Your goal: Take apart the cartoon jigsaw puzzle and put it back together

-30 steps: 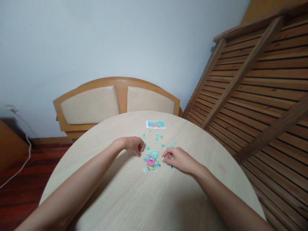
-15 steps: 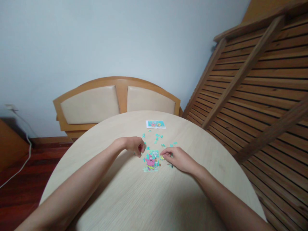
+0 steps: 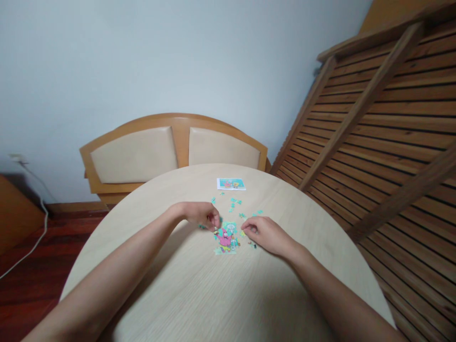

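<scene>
A partly assembled jigsaw puzzle (image 3: 225,240) lies on the round table, showing a pink cartoon starfish and a pale green figure. At its upper left corner, my left hand (image 3: 203,215) pinches a small puzzle piece (image 3: 215,231) between thumb and fingertips. My right hand (image 3: 265,233) rests to the right of the puzzle, its fingers pressed together. A yellow puzzle piece (image 3: 242,233) shows just by those fingertips; whether they grip anything is too small to make out. Dark loose pieces (image 3: 252,245) lie below the right hand.
Several turquoise loose pieces (image 3: 233,203) are scattered beyond the puzzle. Farther back on the pale wooden table (image 3: 185,294) lies a picture sheet (image 3: 231,184). A padded headboard (image 3: 174,147) stands behind the table, and a slatted wooden frame (image 3: 377,128) leans at the right.
My left hand has moved right, bringing its piece to the puzzle's upper left edge. My right hand has shifted slightly right, away from the puzzle.
</scene>
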Motion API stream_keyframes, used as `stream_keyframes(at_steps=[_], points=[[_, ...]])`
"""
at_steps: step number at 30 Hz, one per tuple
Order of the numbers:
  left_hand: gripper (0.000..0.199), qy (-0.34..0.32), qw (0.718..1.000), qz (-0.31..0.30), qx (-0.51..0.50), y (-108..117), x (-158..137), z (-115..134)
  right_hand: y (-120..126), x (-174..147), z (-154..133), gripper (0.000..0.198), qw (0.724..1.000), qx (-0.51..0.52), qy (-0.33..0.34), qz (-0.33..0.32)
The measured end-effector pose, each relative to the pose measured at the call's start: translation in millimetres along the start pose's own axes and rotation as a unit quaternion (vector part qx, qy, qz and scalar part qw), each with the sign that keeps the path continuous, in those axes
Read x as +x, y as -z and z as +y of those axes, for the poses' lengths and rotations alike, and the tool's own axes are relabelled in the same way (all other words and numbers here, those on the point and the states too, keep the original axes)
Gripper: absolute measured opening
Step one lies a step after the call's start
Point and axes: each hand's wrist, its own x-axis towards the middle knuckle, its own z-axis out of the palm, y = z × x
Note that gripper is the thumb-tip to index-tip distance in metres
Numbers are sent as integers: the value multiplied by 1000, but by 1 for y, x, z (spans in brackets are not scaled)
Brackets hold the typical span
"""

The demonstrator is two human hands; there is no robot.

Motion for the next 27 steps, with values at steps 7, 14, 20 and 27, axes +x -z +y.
stream_keyframes(at_steps=[7,14,20,27], points=[[17,-32,995,21,-88,-2,0,28,-13,1,-17,26,990,141,3,25],[13,-48,995,60,-61,-10,9,41,-21,3,-27,29,972,236,10,16],[12,-15,989,129,78,-32,7,56,-10,2,-6,34,984,174,-4,-33],[28,-117,950,218,192,-84,-15,58,-9,0,2,39,991,130,-22,-36]])
